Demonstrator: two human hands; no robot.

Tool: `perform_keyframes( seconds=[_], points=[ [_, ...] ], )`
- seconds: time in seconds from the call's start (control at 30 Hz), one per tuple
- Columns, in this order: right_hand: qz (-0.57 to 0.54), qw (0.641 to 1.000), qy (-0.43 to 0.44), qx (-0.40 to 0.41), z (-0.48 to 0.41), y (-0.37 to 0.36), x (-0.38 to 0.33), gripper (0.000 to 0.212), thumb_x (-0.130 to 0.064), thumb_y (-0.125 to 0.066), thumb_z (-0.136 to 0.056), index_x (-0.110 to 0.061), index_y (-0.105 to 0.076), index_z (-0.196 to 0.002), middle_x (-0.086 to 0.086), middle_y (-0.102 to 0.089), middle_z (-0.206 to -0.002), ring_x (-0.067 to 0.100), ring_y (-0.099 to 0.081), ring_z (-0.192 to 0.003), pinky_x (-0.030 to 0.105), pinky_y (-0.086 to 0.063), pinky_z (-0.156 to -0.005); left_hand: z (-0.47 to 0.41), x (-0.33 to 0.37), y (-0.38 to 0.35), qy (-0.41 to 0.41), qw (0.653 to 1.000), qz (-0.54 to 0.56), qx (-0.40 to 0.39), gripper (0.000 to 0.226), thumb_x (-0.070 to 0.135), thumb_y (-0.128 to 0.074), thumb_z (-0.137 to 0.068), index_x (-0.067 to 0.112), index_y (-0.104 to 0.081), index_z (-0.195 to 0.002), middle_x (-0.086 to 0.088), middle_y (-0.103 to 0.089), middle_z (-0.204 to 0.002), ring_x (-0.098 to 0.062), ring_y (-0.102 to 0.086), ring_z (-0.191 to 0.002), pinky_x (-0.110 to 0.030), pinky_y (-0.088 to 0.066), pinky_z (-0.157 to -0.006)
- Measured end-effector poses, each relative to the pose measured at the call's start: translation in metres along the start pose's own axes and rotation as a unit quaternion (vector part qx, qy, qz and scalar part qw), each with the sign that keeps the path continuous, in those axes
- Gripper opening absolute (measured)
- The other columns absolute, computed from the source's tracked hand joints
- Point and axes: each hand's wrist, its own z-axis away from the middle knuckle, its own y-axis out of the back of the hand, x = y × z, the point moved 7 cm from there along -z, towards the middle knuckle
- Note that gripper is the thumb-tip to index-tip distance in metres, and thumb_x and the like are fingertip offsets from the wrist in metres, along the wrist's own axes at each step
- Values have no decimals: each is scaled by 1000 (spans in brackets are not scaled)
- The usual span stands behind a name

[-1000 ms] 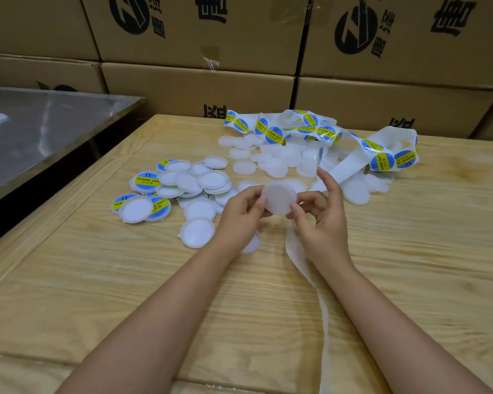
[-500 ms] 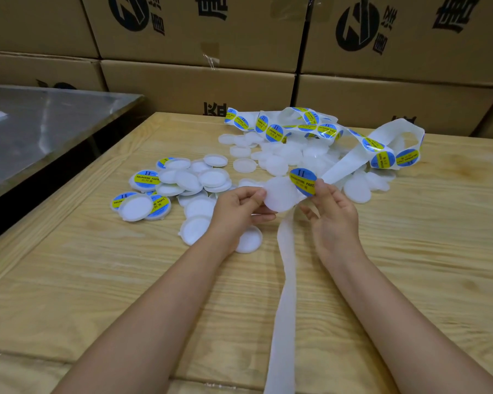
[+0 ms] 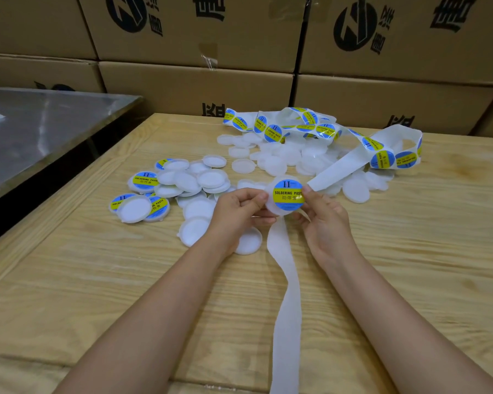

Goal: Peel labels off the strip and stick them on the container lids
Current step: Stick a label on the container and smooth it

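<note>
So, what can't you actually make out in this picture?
Head view:
- Label on the held lid: the right hand's thumb covers the last letter; the fine print is too small.
- Backing strip: its end is cut off by the bottom edge.
- Loose lid beneath the left hand: partly hidden by the wrist.
- Cardboard boxes: printing cut off by the top edge.

Blue-yellow label (image 3: 287, 195) on lifted white lid (image 3: 281, 178), bare strip (image 3: 288, 308) below.

The wooden table (image 3: 83, 294) carried white lids (image 3: 211, 179) at its middle, labelled lids (image 3: 145, 180) toward its left edge, a label strip (image 3: 339, 166) along its far edge.
</note>
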Motion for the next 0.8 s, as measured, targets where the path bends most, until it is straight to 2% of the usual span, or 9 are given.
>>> perform_keyframes(
  seconds=[0.23,0.43,0.57,0.7,0.8],
  points=[
    [57,998,4,22,-2,3,3,20,-14,-60,-88,-17,-64,-69,4,-65,-78,22,-53,-86,35,-35,-78,0,0,-2,6,1000,0,3,12,8,-55,-92,3,-64,-87,-8,-71,-69,-17,-68,-65,-23,-56,-58],
    [66,997,12,26,-3,4,4,21,-14,-61,-88,-14,-62,-66,5,-65,-78,23,-53,-87,32,-37,-74,1,0,-2,4,1000,2,-2,10,8,-56,-91,5,-64,-85,-7,-72,-69,-17,-69,-65,-24,-56,-58],
    [70,997,13,28,-5,7,5,18,-13,-62,-87,-11,-62,-69,11,-65,-88,25,-55,-90,35,-40,-80,1,-1,-1,5,1000,-3,0,10,8,-56,-91,5,-64,-86,-7,-72,-69,-17,-69,-64,-24,-56,-58],
    [64,997,24,25,-5,6,5,16,-11,-62,-87,-7,-61,-72,12,-66,-86,22,-61,-83,28,-46,-76,0,-2,-1,8,1000,-5,-1,9,7,-57,-90,4,-65,-87,-8,-72,-70,-18,-69,-64,-24,-56,-58],
    [67,996,36,39,-5,8,4,14,-10,-64,-86,-6,-62,-72,10,-68,-82,21,-63,-80,29,-50,-77,0,-2,-1,10,1000,-11,-2,8,9,-59,-90,4,-65,-87,-8,-72,-70,-18,-69,-63,-24,-56,-58]
  ],
)
